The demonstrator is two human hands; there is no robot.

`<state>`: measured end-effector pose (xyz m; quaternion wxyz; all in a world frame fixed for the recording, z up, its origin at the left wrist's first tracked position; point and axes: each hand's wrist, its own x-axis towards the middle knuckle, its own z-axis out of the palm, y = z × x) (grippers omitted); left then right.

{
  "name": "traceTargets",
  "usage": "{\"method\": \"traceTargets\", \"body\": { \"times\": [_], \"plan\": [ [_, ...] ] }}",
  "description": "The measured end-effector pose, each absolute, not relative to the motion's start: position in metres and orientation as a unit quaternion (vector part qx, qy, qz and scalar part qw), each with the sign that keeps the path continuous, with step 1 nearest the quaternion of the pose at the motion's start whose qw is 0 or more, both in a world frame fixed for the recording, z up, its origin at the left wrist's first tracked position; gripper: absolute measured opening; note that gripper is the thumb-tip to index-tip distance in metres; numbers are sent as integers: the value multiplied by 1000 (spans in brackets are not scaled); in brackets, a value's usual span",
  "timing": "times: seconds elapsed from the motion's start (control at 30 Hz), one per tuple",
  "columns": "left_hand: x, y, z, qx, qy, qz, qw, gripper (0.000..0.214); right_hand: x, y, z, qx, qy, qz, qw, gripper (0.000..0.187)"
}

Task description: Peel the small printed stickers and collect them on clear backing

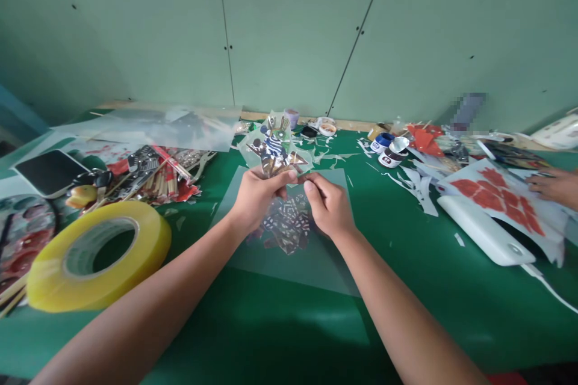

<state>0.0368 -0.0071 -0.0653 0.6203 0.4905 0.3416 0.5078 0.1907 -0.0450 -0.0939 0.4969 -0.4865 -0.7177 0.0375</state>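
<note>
My left hand [256, 195] and my right hand [327, 204] meet above a clear plastic sheet [334, 264] lying on the green mat. Both pinch the lower edge of a small cut-out figure [273, 147] with blue stripes, brown patches and two ear-like tips, sealed in clear film. It stands upright between my fingers. More dark patterned cut-outs [289, 225] lie on the sheet just under my hands.
A big yellow tape roll [97, 261] lies at the left, with a phone [49, 171], sticks and tools behind it. Paint pots [388, 147] and paper scraps are at the back. Another person's hand [555, 185] rests on red-printed paper [506, 195] beside a white device [485, 231].
</note>
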Motion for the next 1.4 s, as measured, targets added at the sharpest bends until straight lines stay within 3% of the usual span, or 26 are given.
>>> {"method": "traceTargets", "body": {
  "times": [0.4, 1.4],
  "plan": [
    [38, -8, -68, 425, 294, 489, 702, 14, 189, -43, -96, -487, -730, -45, 477, 23],
    [45, -11, -70, 447, 295, 541, 649, 20, 190, -41, -101, -493, -712, -168, 471, 27]
  ]
}}
